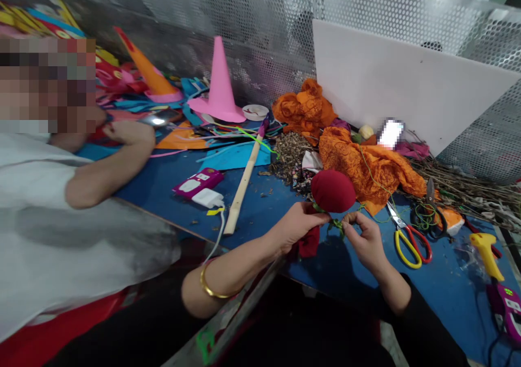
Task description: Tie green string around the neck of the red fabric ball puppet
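My left hand (pixel 299 225) is closed round the gathered neck of a red cloth ball (pixel 332 190), which sits just above my fingers, with loose red cloth hanging below the hand. My right hand (pixel 364 236) pinches green thread (pixel 337 225) at the base of the ball, close to my left fingertips. The thread trails right toward a green tangle (pixel 425 217). A gold bangle (pixel 209 288) is on my left forearm. Both hands hover over the blue table (pixel 345 269).
Yellow and red scissors (pixel 411 242) lie right of my hands, a yellow glue gun (pixel 486 253) farther right. Orange cloth (pixel 366 160) and dry twigs (pixel 459 185) lie behind. A wooden stick (pixel 243 185), a pink cone (pixel 220 82) and a person in white (pixel 61 204) are at the left.
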`<control>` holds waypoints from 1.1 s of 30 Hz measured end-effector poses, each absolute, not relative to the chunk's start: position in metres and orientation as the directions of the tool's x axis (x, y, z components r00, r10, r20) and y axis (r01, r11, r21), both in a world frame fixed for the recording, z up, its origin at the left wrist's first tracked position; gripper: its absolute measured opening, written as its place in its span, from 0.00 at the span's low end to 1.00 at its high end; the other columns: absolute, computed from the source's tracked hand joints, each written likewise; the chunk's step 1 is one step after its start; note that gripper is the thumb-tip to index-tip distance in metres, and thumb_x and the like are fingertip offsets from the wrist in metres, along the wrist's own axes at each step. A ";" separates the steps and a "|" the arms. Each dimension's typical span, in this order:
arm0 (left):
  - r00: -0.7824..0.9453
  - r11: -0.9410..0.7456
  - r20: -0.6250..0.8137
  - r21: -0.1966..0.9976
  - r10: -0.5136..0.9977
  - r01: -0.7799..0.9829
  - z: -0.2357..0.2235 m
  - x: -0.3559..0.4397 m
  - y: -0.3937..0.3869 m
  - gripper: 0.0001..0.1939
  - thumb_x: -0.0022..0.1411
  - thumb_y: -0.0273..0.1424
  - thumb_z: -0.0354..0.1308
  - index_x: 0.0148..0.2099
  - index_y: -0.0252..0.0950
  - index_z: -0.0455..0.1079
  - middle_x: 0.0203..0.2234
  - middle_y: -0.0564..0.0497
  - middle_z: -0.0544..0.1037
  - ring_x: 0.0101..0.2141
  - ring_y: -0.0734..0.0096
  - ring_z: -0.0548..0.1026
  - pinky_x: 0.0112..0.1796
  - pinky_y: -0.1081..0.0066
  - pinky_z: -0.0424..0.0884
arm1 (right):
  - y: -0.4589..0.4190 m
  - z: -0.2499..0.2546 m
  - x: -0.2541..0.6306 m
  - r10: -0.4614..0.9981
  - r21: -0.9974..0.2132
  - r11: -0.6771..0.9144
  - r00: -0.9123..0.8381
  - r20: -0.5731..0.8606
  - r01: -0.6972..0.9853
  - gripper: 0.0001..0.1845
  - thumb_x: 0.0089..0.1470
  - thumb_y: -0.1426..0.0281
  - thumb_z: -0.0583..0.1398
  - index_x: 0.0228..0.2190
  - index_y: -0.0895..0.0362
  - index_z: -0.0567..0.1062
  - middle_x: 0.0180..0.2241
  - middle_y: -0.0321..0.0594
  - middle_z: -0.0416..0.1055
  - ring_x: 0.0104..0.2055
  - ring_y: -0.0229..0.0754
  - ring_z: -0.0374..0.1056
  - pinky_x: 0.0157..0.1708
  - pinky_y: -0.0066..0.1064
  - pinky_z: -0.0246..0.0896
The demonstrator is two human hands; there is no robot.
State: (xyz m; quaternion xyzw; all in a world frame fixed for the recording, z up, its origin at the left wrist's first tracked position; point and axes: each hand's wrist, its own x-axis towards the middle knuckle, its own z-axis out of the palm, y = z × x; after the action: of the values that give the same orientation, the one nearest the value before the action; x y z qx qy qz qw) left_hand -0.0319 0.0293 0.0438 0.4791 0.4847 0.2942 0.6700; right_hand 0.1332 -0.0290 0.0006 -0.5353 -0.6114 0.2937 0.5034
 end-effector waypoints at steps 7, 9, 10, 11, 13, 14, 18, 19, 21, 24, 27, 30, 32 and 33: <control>0.434 0.438 -0.399 0.899 0.808 0.011 0.045 -0.029 0.029 0.13 0.34 0.30 0.69 0.27 0.32 0.75 0.19 0.54 0.75 0.24 0.73 0.69 0.28 0.73 0.61 | -0.028 -0.003 0.130 0.943 -0.893 0.276 0.080 0.323 0.357 0.06 0.55 0.69 0.55 0.27 0.56 0.70 0.26 0.35 0.68 0.30 0.39 0.62 0.34 0.29 0.58; 0.438 0.429 -0.390 0.903 0.810 0.012 0.044 -0.029 0.029 0.13 0.35 0.30 0.68 0.28 0.31 0.76 0.21 0.53 0.77 0.26 0.71 0.70 0.30 0.73 0.62 | -0.027 -0.005 0.131 0.950 -0.911 0.270 0.069 0.305 0.312 0.07 0.56 0.68 0.55 0.27 0.56 0.69 0.25 0.34 0.65 0.29 0.38 0.60 0.32 0.28 0.56; 0.442 0.417 -0.383 0.908 0.811 0.021 0.043 -0.030 0.030 0.13 0.35 0.31 0.68 0.28 0.31 0.75 0.21 0.53 0.76 0.26 0.71 0.70 0.29 0.72 0.62 | -0.026 -0.006 0.131 0.957 -0.928 0.259 0.060 0.284 0.268 0.09 0.56 0.67 0.56 0.26 0.56 0.68 0.24 0.33 0.63 0.28 0.37 0.59 0.31 0.28 0.56; 0.446 0.403 -0.375 0.914 0.812 0.035 0.042 -0.031 0.030 0.12 0.36 0.31 0.68 0.27 0.31 0.75 0.20 0.53 0.76 0.25 0.71 0.69 0.29 0.72 0.61 | -0.026 -0.006 0.132 0.965 -0.946 0.242 0.051 0.259 0.213 0.10 0.57 0.66 0.56 0.25 0.56 0.67 0.23 0.33 0.62 0.27 0.36 0.57 0.30 0.27 0.55; 0.433 0.376 -0.366 0.924 0.824 0.065 0.041 -0.033 0.032 0.11 0.37 0.32 0.67 0.26 0.31 0.73 0.18 0.55 0.73 0.23 0.74 0.66 0.26 0.74 0.59 | -0.026 -0.005 0.135 0.978 -0.976 0.203 0.034 0.206 0.081 0.13 0.57 0.63 0.57 0.25 0.56 0.67 0.23 0.32 0.61 0.26 0.36 0.57 0.29 0.27 0.55; 0.413 0.368 -0.367 0.926 0.834 0.079 0.041 -0.035 0.033 0.10 0.38 0.31 0.67 0.25 0.32 0.72 0.17 0.57 0.71 0.21 0.76 0.64 0.25 0.74 0.56 | -0.026 -0.004 0.136 0.983 -0.983 0.181 0.022 0.182 0.017 0.13 0.57 0.61 0.58 0.25 0.56 0.67 0.23 0.32 0.61 0.26 0.36 0.57 0.28 0.27 0.55; 0.367 0.398 -0.399 0.914 0.840 0.081 0.042 -0.040 0.035 0.12 0.38 0.33 0.67 0.20 0.33 0.68 0.12 0.61 0.63 0.17 0.81 0.55 0.21 0.75 0.47 | -0.026 -0.001 0.136 0.993 -0.987 0.116 0.024 0.114 -0.110 0.15 0.55 0.59 0.60 0.25 0.56 0.68 0.23 0.34 0.64 0.27 0.37 0.60 0.29 0.28 0.57; 0.384 0.416 -0.407 0.907 0.829 0.064 0.043 -0.040 0.034 0.12 0.38 0.34 0.67 0.20 0.33 0.68 0.11 0.60 0.63 0.17 0.81 0.55 0.21 0.75 0.47 | -0.026 -0.002 0.135 0.994 -0.988 0.110 0.040 0.106 -0.111 0.15 0.54 0.59 0.61 0.25 0.56 0.68 0.23 0.33 0.63 0.27 0.36 0.59 0.29 0.28 0.56; 0.442 0.448 -0.416 0.893 0.795 0.036 0.046 -0.038 0.031 0.12 0.38 0.34 0.69 0.21 0.33 0.70 0.13 0.58 0.67 0.19 0.79 0.59 0.22 0.75 0.52 | -0.025 -0.004 0.132 0.992 -0.987 0.112 0.066 0.105 -0.111 0.15 0.53 0.59 0.61 0.24 0.56 0.68 0.22 0.33 0.62 0.26 0.36 0.57 0.28 0.27 0.55; 0.475 0.458 -0.409 0.889 0.779 0.015 0.047 -0.033 0.028 0.11 0.35 0.30 0.69 0.24 0.32 0.74 0.17 0.55 0.73 0.23 0.75 0.66 0.26 0.74 0.59 | -0.024 -0.007 0.129 0.992 -0.986 0.111 0.070 0.103 -0.123 0.14 0.52 0.59 0.62 0.25 0.55 0.69 0.22 0.32 0.61 0.26 0.36 0.56 0.28 0.27 0.55; 0.421 0.432 -0.386 0.902 0.821 -0.014 0.045 -0.031 0.030 0.10 0.35 0.30 0.69 0.23 0.33 0.72 0.15 0.56 0.71 0.21 0.75 0.65 0.25 0.74 0.58 | -0.024 -0.009 0.130 0.998 -0.987 0.058 0.040 0.053 -0.148 0.13 0.52 0.61 0.62 0.24 0.56 0.69 0.22 0.32 0.61 0.26 0.35 0.55 0.28 0.27 0.53; 0.382 0.407 -0.374 0.913 0.845 -0.006 0.041 -0.035 0.035 0.12 0.36 0.32 0.69 0.22 0.33 0.69 0.13 0.58 0.67 0.18 0.78 0.61 0.22 0.75 0.54 | -0.024 -0.009 0.136 0.999 -0.971 0.040 0.013 0.038 -0.234 0.12 0.52 0.62 0.63 0.25 0.56 0.69 0.22 0.32 0.62 0.26 0.35 0.57 0.28 0.27 0.54; 0.376 0.402 -0.373 0.915 0.848 0.000 0.039 -0.039 0.038 0.13 0.37 0.33 0.68 0.22 0.34 0.68 0.13 0.59 0.65 0.17 0.79 0.59 0.21 0.75 0.52 | -0.024 -0.008 0.140 0.997 -0.961 0.072 -0.005 0.077 -0.268 0.13 0.51 0.61 0.63 0.24 0.56 0.68 0.21 0.33 0.62 0.26 0.36 0.58 0.28 0.28 0.55; 0.379 0.403 -0.373 0.915 0.847 -0.001 0.039 -0.041 0.039 0.13 0.37 0.34 0.68 0.22 0.34 0.68 0.13 0.58 0.65 0.17 0.79 0.59 0.21 0.75 0.51 | -0.024 -0.008 0.142 0.994 -0.960 0.107 0.004 0.110 -0.258 0.14 0.52 0.60 0.62 0.23 0.56 0.68 0.21 0.33 0.63 0.26 0.37 0.59 0.29 0.29 0.57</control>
State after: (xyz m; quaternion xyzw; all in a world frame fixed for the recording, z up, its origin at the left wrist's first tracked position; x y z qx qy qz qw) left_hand -0.0410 0.0389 0.0389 0.4533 0.4666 0.3047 0.6956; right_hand 0.1417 -0.0244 -0.0081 -0.4000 -0.4600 0.5353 0.5847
